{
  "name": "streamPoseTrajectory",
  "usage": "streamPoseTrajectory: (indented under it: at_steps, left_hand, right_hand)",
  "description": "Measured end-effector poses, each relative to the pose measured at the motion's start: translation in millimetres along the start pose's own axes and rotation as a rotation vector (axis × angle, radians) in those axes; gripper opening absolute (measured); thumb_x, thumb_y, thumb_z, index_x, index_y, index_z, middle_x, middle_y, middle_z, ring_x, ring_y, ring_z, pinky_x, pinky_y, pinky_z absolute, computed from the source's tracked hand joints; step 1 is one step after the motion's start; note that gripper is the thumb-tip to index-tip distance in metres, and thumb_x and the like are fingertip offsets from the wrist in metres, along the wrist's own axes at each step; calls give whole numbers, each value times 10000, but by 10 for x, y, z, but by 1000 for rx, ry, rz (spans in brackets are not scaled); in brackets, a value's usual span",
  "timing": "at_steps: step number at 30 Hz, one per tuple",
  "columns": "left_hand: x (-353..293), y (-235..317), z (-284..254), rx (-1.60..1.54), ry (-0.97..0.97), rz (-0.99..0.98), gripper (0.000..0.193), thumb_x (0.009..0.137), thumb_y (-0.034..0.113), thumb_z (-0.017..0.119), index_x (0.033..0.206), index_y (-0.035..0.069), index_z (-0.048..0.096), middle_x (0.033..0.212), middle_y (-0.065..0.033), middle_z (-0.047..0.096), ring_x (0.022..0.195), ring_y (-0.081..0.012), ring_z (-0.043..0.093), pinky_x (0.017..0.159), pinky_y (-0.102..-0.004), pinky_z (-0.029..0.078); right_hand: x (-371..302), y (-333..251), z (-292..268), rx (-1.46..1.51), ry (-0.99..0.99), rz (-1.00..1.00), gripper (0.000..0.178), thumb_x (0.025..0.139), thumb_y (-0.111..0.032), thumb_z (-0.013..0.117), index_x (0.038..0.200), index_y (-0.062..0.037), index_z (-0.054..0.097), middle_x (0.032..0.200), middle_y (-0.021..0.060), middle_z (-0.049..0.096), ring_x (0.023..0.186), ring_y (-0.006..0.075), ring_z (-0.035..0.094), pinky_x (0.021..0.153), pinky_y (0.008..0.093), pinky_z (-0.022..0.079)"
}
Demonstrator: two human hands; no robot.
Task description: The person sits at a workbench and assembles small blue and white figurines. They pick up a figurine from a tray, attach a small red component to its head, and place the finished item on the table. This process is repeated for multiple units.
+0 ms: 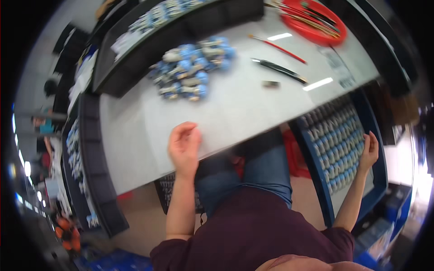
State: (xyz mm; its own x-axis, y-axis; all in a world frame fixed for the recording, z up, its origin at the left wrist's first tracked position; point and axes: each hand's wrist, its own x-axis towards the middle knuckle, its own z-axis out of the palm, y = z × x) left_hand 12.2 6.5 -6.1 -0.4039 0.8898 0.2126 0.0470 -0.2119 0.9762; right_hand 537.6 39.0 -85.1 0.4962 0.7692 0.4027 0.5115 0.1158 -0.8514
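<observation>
Two bare hands are being held well apart. The left hand is being held half curled, thumb near fingertips, by the worktop's front edge; nothing is seen being gripped. The right hand is being held loosely bent over the right side of a blue tray; whether anything is being pinched cannot be told. There, beside the worktop's front edge, tray figures are being held in rows, presumably for separation. Toward the back edge, blue-and-white figures are being heaped, probably for reach. A red brush is being stationed near the back right corner. No brand, label or writing is being legibly shown.
</observation>
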Motion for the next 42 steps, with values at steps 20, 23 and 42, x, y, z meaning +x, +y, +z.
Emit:
streamPoseTrajectory:
  at_steps: [20,23,42]
  left_hand:
    - [-70,40,-116,-67,-117,-1,176,837,-30,558,1005,3,519,969,-34,530,844,-77,522,705,-196,455]
    - [-79,52,-126,-58,-114,10,168,837,-26,558,999,2,520,963,-33,533,846,-78,525,708,-202,456]
    - [159,143,-347,-483,108,-187,296,916,115,509,1190,2,515,1027,-64,611,920,-130,584,797,-284,483]
  right_hand:
    - [-523,-3745,4005,-13,-806,-898,323,740,-60,658,1058,-44,606,974,115,630,985,268,543,856,356,429]
    - [-511,-3806,3970,-45,-812,-959,331,738,-60,653,1065,-54,606,1003,116,620,981,287,532,857,372,429]
    - [-1632,-2987,2795,843,-1166,82,484,748,10,692,1176,-13,465,1166,89,502,1091,174,505,897,311,453]
